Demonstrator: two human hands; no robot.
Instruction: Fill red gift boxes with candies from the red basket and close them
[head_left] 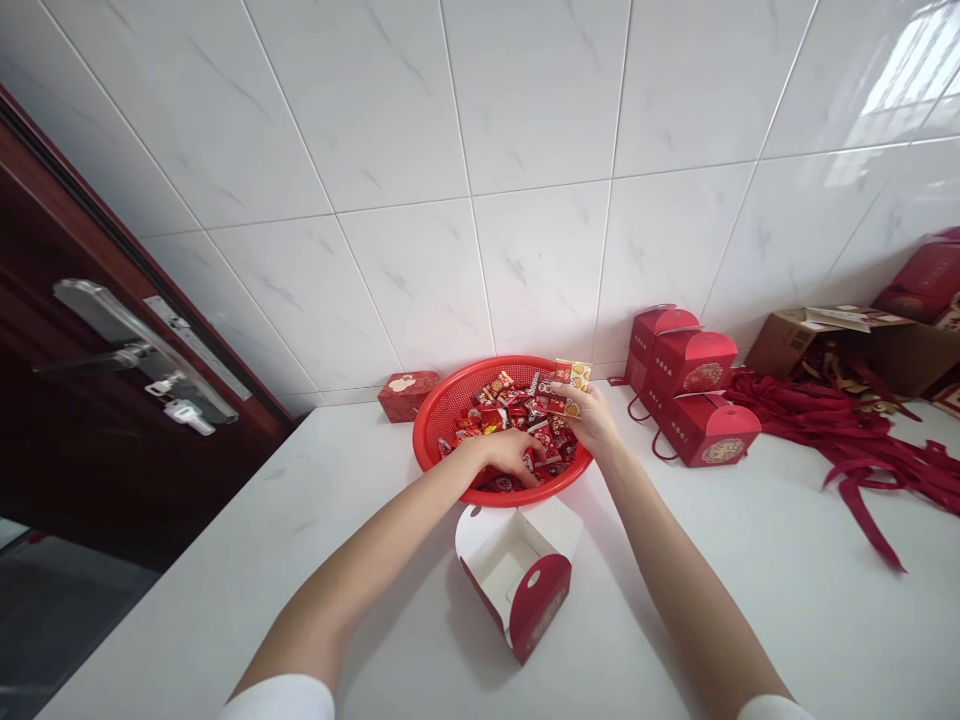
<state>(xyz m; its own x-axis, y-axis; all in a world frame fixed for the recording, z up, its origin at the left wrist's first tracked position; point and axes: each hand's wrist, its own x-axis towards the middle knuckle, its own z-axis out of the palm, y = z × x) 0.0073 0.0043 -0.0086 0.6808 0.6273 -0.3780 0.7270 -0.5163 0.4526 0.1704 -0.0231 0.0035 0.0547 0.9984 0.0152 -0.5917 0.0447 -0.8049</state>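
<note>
A red plastic basket full of small wrapped candies stands against the tiled wall. My left hand is down in the basket, its thumb and fingers apart and curved over the candies; the fingertips are partly hidden among the wrappers. At the basket's right rim my right hand is closed on red-and-yellow snack packets with round biscuits printed on them. In front of the basket sits a red gift box with its top flaps up, showing a bare white inside.
Several closed red gift boxes with ribbon handles stand to the right. Beyond them lie a heap of dark red ribbons and an open cardboard box. A small red box sits left of the basket. A door is at far left.
</note>
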